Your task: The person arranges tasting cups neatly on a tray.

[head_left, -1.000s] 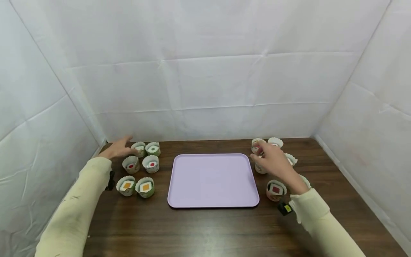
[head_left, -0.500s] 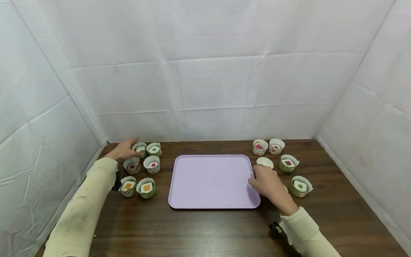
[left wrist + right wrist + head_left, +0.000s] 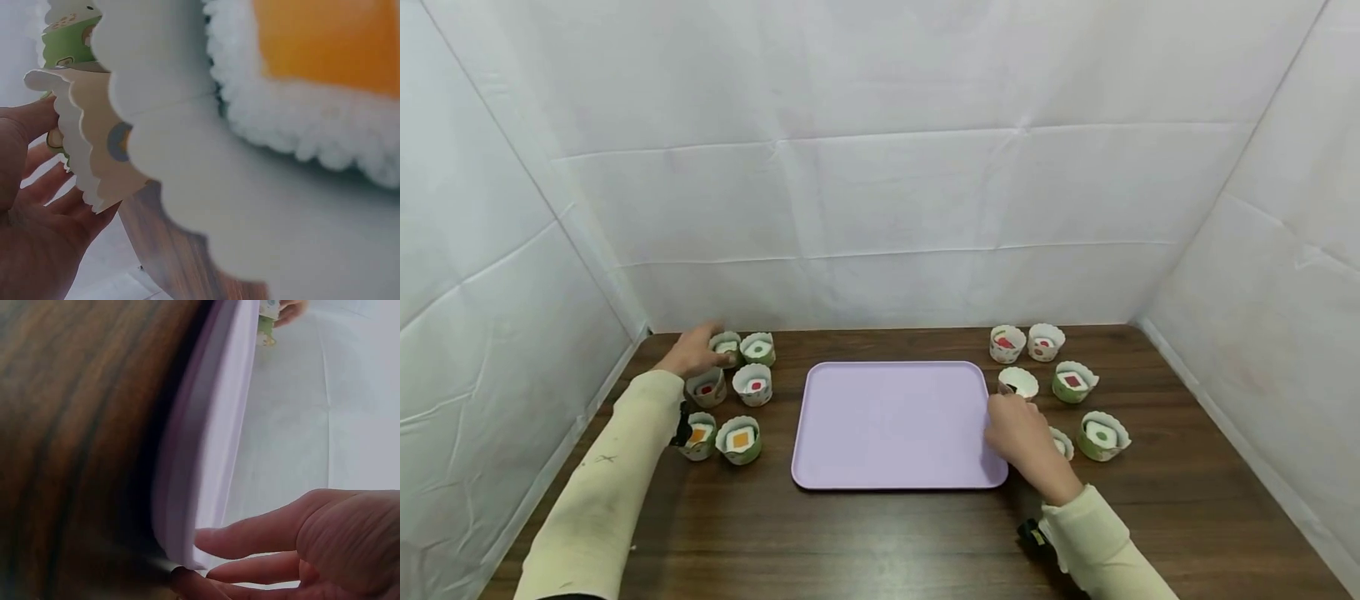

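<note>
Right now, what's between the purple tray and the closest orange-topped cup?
Bare brown table: the head view shows nothing standing between the purple tray and that orange-topped cup.

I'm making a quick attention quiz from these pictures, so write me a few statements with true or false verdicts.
1. The purple tray lies between two groups of paper cups. True.
2. Several cups stand on the purple tray. False: it bears no cups; they are to either side of it.
3. The right hand is at the purple tray's right edge. True.
4. The left hand is at the back left cup of the left group. True.
5. The left group's front row shows red squares. False: those two front cups show orange squares.
</note>
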A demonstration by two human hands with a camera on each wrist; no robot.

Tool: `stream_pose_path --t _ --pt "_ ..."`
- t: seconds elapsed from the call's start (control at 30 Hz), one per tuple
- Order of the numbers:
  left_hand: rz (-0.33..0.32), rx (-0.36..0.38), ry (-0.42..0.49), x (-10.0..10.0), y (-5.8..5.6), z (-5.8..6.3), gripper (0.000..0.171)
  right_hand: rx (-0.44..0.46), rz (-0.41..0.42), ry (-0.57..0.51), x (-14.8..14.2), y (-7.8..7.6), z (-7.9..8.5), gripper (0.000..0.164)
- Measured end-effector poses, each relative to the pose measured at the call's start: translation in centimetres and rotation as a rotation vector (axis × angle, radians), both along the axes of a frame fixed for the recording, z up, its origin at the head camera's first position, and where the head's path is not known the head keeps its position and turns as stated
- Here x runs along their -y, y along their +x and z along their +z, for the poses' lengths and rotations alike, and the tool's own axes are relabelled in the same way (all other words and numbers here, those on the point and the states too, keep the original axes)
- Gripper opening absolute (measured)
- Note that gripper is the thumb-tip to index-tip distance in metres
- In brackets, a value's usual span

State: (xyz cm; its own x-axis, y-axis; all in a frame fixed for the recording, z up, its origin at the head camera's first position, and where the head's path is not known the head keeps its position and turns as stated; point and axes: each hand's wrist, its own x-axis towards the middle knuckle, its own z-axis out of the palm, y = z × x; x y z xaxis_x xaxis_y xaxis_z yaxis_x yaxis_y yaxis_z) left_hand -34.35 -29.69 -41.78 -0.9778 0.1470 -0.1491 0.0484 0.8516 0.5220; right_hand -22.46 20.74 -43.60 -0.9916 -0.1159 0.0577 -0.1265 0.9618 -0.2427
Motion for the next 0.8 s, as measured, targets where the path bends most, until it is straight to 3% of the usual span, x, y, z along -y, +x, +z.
stream_pose_path --t 0.2,0.57,0.8 --pt "0.008 -0.021 -0.002 0.1 0.3 -0.1 0.066 -0.052 0.011 0.02 0.2 0.2 -0.6 0.015" --pt "0.025 -0.077 -0.018 1.0 0.9 0.2 0.065 -0.068 0.014 0.023 0.2 0.2 -1.1 0.017" --pt "0.003 -0.149 0.001 0.7 1.2 1.5 0.065 -0.069 0.012 0.034 0.3 0.2 -1.3 0.016"
